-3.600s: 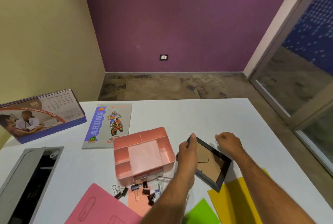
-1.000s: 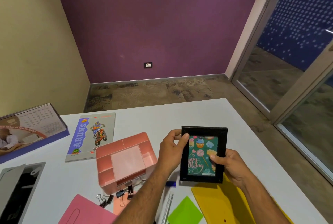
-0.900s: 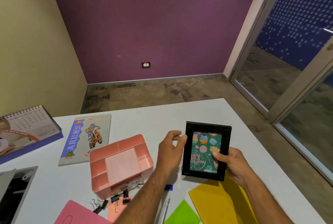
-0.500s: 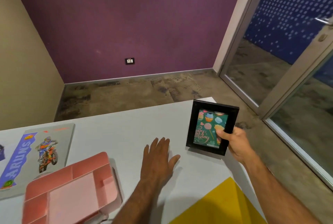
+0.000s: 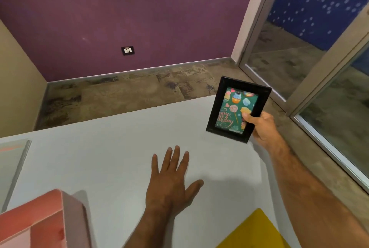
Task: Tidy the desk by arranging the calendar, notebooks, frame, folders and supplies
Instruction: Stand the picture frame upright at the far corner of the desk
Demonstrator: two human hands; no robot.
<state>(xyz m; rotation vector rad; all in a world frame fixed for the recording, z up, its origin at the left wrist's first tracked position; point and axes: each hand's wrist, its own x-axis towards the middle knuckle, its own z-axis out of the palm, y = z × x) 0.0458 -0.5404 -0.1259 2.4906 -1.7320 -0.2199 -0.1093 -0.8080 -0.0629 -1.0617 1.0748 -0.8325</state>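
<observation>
A black picture frame [image 5: 235, 106] with a green birthday picture stands upright near the far right corner of the white desk [image 5: 111, 151]. My right hand [image 5: 261, 128] grips its lower right edge, thumb across the front. My left hand [image 5: 171, 179] lies flat on the desk with fingers spread, well left of and nearer than the frame. The pink organizer tray [image 5: 42, 221] shows at the bottom left. A yellow folder [image 5: 257, 231] pokes in at the bottom right. The edge of a notebook [image 5: 12, 165] is at the far left.
The desk's far edge and right edge run close to the frame; beyond them is bare floor and a glass door at the right. A purple wall stands behind. White desk surface stretches between my left hand and the notebook.
My left hand let go of the frame and came down flat on the desk. My right hand carried the frame up and right toward the far corner. The view swung right.
</observation>
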